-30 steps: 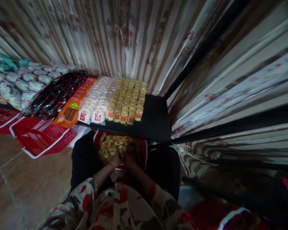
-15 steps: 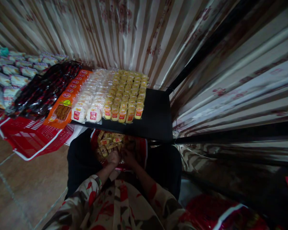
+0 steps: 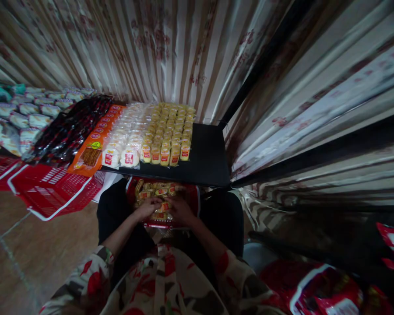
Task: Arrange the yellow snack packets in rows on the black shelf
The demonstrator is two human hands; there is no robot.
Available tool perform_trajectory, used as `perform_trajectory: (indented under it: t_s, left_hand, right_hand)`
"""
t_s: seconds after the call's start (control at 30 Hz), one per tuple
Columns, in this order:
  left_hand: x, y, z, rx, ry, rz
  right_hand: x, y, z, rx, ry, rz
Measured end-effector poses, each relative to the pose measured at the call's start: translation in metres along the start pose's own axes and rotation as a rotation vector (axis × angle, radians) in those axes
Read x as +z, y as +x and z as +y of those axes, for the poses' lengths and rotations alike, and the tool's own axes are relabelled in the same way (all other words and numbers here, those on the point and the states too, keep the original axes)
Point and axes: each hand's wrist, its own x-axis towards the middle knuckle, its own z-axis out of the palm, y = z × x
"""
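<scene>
Left hand (image 3: 149, 206) and right hand (image 3: 181, 211), wider apart than before, over yellow plastic-wrapped oblong snacks (image 3: 164, 207) in red basket (image 3: 194, 202), each grip part-curled, hold unclear

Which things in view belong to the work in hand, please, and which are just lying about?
In use:
left hand; right hand
small yellow wrapped snacks, at both hands
red container between the knees, holding them
perhaps the similar yellow rows on the black shelf

Apparently just lying about:
white round packs
orange packaging
dark shiny packets
red basket at the left
</scene>
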Motion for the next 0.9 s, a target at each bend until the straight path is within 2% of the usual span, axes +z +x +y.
perform_trajectory:
  t_s: [0.13,0.23,0.37,0.57,0.63,0.7,0.8,0.9]
  left_hand:
    - [-0.013,-0.009,0.019,0.056,-0.031,-0.143]
    - [-0.021,-0.016,0.042,0.109,0.027,-0.192]
    - [-0.032,-0.026,0.080,0.236,0.245,-0.125]
    - [-0.039,-0.037,0.132,0.527,0.459,-0.048]
    - [-0.036,-0.036,0.141,0.597,0.408,0.008]
    - [-0.030,-0.031,0.145,0.647,0.257,0.107]
    - [-0.018,-0.021,0.146,0.666,0.036,0.347]
    - [-0.004,-0.011,0.143,0.672,-0.039,0.544]
  right_hand:
    - [-0.017,-0.010,-0.010,-0.037,-0.037,-0.077]
    - [-0.029,-0.016,-0.019,-0.061,-0.063,-0.036]
    - [-0.047,-0.020,-0.031,0.010,0.013,0.079]
    - [-0.072,-0.019,-0.033,0.086,0.280,0.196]
    - [-0.079,-0.016,-0.029,0.098,0.358,0.262]
    - [-0.087,-0.010,-0.025,0.108,0.421,0.358]
    - [-0.099,0.006,-0.020,0.131,0.445,0.523]
    - [-0.109,0.025,-0.016,0.150,0.401,0.654]
